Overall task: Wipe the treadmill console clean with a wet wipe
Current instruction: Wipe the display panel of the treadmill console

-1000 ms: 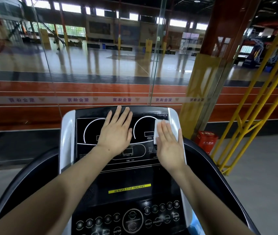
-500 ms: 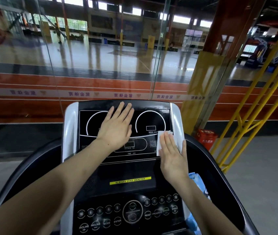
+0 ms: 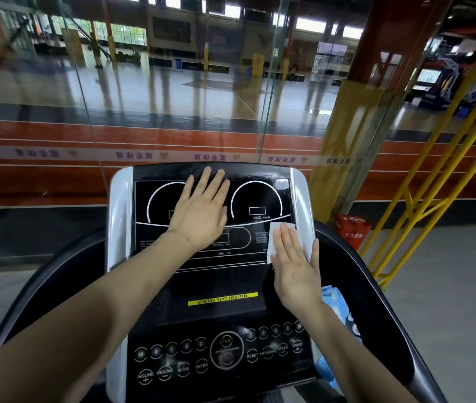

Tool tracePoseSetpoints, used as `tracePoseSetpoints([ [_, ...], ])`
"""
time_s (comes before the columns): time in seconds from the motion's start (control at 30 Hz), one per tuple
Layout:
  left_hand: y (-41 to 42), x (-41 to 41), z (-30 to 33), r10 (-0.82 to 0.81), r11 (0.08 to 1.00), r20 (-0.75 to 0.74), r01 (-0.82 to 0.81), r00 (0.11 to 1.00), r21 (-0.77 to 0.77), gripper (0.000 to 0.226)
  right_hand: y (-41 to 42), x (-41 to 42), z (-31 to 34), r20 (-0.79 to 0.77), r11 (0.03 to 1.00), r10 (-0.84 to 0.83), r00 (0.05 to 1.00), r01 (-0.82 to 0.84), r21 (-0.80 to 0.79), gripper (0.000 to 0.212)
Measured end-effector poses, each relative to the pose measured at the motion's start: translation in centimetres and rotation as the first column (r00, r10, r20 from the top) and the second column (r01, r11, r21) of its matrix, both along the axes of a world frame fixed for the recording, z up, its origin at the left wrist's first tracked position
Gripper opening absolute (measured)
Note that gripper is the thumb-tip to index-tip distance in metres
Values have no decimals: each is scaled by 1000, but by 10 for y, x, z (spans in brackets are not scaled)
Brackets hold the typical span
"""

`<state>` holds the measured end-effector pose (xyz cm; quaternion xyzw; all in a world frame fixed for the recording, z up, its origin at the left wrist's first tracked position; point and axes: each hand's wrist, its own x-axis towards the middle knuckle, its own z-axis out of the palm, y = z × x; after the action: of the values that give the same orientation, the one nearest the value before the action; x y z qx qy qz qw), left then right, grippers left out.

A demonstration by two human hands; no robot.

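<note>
One white wipe (image 3: 274,239) lies flat on the console (image 3: 213,309), at the right edge of its black panel, long axis running up the panel. The right hand (image 3: 296,269) presses it with straight fingers; the left hand (image 3: 199,210) rests flat, fingers released, between two dials.

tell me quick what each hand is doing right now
Left hand: open, flat on the console.
Right hand: open, pressing the wet wipe.
</note>
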<state>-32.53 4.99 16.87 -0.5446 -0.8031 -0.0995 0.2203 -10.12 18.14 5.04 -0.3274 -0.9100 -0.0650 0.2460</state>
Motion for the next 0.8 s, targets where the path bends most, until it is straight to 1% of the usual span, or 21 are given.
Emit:
tracePoseSetpoints([
  [0.07, -2, 2, -2, 3, 1000, 5, -3, 1000, 2, 62, 12, -12, 17, 20, 1000, 2, 1000, -2, 8, 57],
  [0.2, -7, 10, -11, -8, 1000, 23, 7, 1000, 17, 62, 27, -34, 53, -4, 997, 52, 999, -52, -49, 56],
  [0.27, -13, 13, -17, -18, 999, 21, 17, 1000, 30, 62, 23, -29, 45, -3, 998, 45, 999, -45, -48, 56],
  [0.43, -26, 17, -28, -18, 998, 36, 16, 999, 53, 60, -4, -3, -1, -12, 1000, -1, 1000, 1, -14, 58],
  [0.57, -36, 26, -34, -41, 996, 14, 40, 999, 77, 59, -6, -8, 5, -21, 999, 5, 1000, -6, -46, 60],
  [0.67, -45, 26, -39, -29, 999, 0, 29, 1000, 46, 60, -4, -19, 9, -54, 997, -1, 999, -3, -77, 59],
  [0.8, -58, 22, -43, 9, 999, -5, -9, 1000, 43, 59, -8, -31, 3, -126, 999, -13, 992, 7, -48, 59],
])
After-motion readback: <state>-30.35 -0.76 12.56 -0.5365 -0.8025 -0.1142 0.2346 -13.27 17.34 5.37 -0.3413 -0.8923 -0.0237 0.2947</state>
